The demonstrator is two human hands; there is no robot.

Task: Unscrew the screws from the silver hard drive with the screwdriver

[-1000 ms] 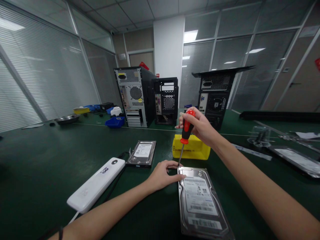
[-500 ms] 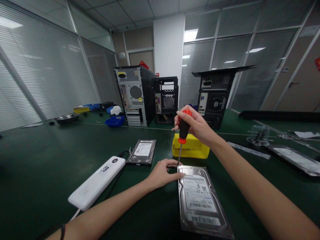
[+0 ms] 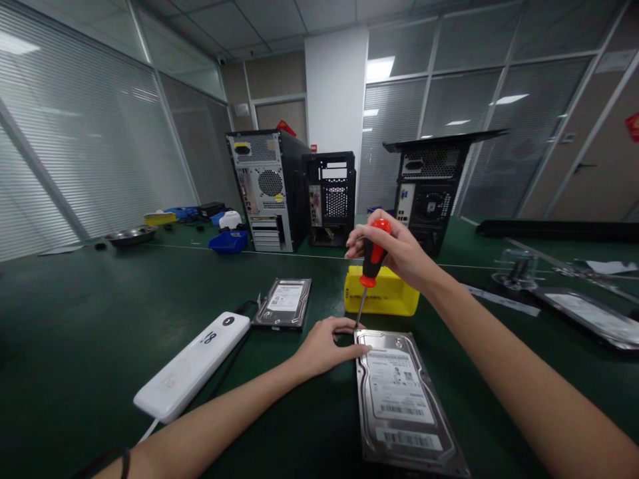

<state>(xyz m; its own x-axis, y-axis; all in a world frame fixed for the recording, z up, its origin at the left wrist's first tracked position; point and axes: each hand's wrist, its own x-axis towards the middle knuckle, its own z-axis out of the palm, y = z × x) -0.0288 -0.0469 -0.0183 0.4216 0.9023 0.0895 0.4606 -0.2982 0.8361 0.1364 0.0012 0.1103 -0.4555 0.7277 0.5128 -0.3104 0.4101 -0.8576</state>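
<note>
A silver hard drive (image 3: 399, 392) with a white label lies flat in front of me. My left hand (image 3: 324, 346) grips its far left corner, thumb on the top face and fingers along the far edge. In my right hand (image 3: 394, 243) is a screwdriver (image 3: 373, 256) with a red and black handle, held by the fingers and thumb. Its shaft leans to the right, and the tip meets the drive's far left corner beside my left fingertips. Whether a screw sits under the tip, I cannot tell. Just behind stands a yellow bin (image 3: 384, 296).
Left of the drive are a second hard drive (image 3: 284, 303) and a white power bank (image 3: 194, 366) with a cable. Computer cases (image 3: 269, 186) stand at the back, near a blue bin (image 3: 228, 241). On the right lie another drive (image 3: 592, 316) and a clear cup (image 3: 518, 269).
The screwdriver's handle has tipped to the right along with my right hand, its tip staying at the same corner. My left hand and the drive have not moved.
</note>
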